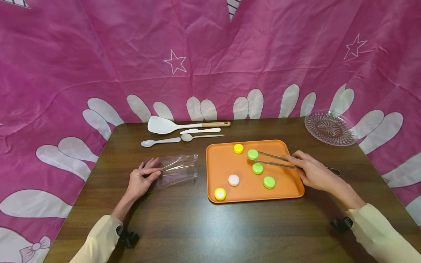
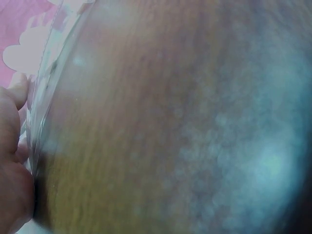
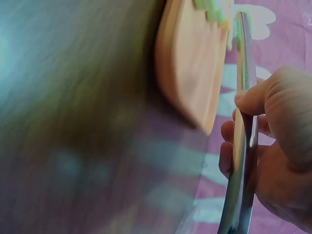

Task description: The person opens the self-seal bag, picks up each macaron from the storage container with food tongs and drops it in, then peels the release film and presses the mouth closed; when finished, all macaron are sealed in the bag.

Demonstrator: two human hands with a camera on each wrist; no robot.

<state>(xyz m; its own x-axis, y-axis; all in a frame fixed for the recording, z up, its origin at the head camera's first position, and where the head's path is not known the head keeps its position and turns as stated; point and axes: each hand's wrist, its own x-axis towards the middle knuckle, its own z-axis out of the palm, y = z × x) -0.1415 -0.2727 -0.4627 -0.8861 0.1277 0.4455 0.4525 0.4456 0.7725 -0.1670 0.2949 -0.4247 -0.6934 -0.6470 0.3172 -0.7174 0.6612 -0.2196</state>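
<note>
My right hand (image 1: pixel 312 171) grips metal tongs (image 1: pixel 274 160) whose tips clamp a green cap (image 1: pixel 252 154) over the orange tray (image 1: pixel 223 164). In the right wrist view the tongs (image 3: pixel 241 141) run up past my thumb toward the tray (image 3: pixel 187 68). Other caps lie on the tray: a yellow one (image 1: pixel 238 148) at the back, two green ones (image 1: pixel 257 168) (image 1: pixel 269 182), a pale pink one (image 1: pixel 234 180) and a yellow one (image 1: pixel 220 194) at the front. My left hand (image 1: pixel 143 179) holds the near end of a clear plastic bag (image 1: pixel 179 170) lying flat on the table; the bag (image 2: pixel 44 112) shows blurred at the left wrist.
A white spatula (image 1: pixel 167 126), a white knife (image 1: pixel 200 130) and two spoons (image 1: pixel 159 141) (image 1: pixel 200 137) lie at the back of the dark wooden table (image 1: pixel 197 226). A clear glass plate (image 1: pixel 330 128) sits at the back right corner. Pink cloth hangs behind.
</note>
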